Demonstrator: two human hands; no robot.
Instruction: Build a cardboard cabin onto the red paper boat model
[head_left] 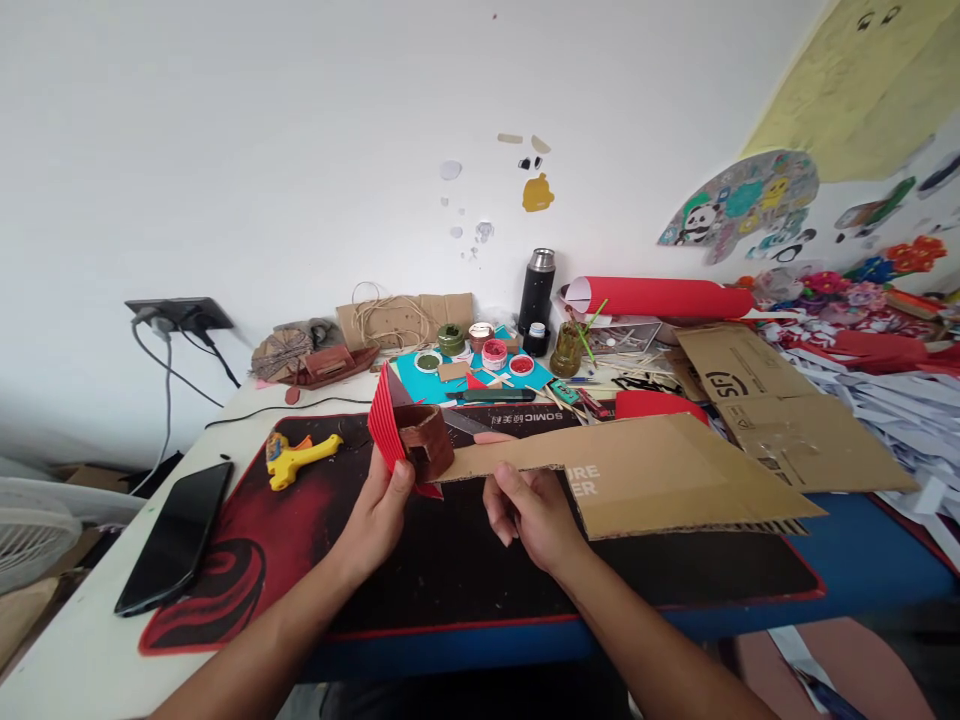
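My left hand (386,505) is closed on a small model with a brown box-shaped part (426,440) and a red corrugated piece (381,415) on its left side. Between the thumb and fingers of my right hand (529,505) is the narrow strip of a large cardboard piece (660,470). That strip reaches left to the brown part; whether it is joined there I cannot tell. The cardboard's wide end spreads to the right and shows white printed letters. Both hands hold these pieces above the black and red desk mat (480,590).
A yellow glue gun (300,458) and a black phone (176,535) lie to the left. Behind are open paint jars (495,352) on blue card, a black utility knife (491,396), a thermos (538,290) and a red paper roll (664,297). Folded cardboard (780,410) and paper scraps fill the right.
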